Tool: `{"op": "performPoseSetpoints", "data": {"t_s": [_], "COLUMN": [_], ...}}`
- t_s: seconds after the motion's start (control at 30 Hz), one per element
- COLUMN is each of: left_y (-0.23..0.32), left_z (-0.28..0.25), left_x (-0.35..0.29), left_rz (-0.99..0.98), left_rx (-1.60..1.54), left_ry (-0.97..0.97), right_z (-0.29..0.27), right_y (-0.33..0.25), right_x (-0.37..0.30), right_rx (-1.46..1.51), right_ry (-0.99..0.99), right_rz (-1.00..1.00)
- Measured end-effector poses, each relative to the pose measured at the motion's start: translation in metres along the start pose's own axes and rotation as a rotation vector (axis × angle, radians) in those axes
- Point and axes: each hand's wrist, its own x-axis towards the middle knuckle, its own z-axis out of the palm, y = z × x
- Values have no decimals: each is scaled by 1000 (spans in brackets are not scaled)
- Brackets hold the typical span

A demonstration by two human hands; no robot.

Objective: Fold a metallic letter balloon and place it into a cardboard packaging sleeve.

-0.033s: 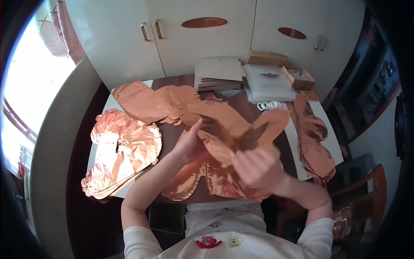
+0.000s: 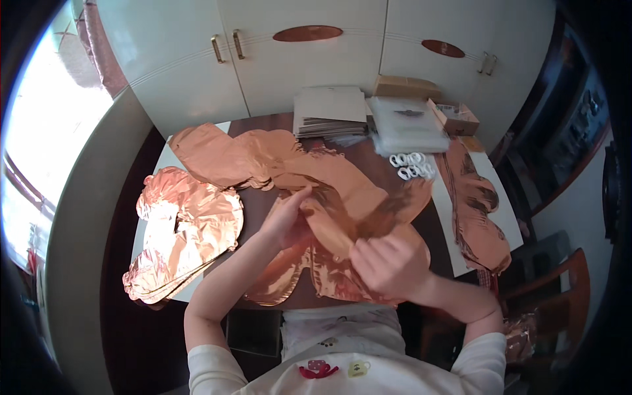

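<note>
Flat, uninflated rose-gold foil balloons lie across the table. In the middle, both hands are on one foil balloon (image 2: 332,227) raised off the surface. My left hand (image 2: 288,220) is closed on its left edge, thumb up on top. My right hand (image 2: 388,263) is closed too, its fingers curled over the near right part of the foil and slightly blurred. Beneath the hands lies a shinier foil balloon (image 2: 336,280). Just beyond them is a pile of matte foil balloons (image 2: 230,155), partly under the held one.
Shiny foil balloons (image 2: 197,214) are stacked at left, and long folded ones (image 2: 477,210) at right. At the back are a stack of grey cards (image 2: 329,108), clear plastic bags (image 2: 408,125), a small open box (image 2: 454,118) and several white rings (image 2: 408,164). A chair (image 2: 576,289) stands right.
The held balloon's right-hand flap has dropped, uncovering more of the white rings. My right hand has moved slightly down; my left hand stays in nearly the same place.
</note>
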Motion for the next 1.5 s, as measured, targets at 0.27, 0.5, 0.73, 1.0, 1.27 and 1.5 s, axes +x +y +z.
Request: {"op": "performPoseSetpoints", "data": {"t_s": [0.27,0.5,0.73,1.0,1.27,1.5], "left_y": [3,-7,-35,-15,-14,-45], "left_z": [-19,-32,-47,-14,-14,-36], "left_x": [24,52,59,-1,5,23], "left_rz": [21,188,341,396,454,692], "left_rx": [487,566,654,1758,1986,2025], "left_ry": [-21,-31,91,170,-24,-80], "right_z": [29,83,144,148,148,145], "right_y": [-51,28,94,93,93,91], "right_x": [-35,-47,-68,-67,-65,-63], "right_rx": [242,451,698,658,668,665], "right_ry": [-38,-130,-259,-321,-305,-297], "right_rz": [69,212,472,463,475,468]}}
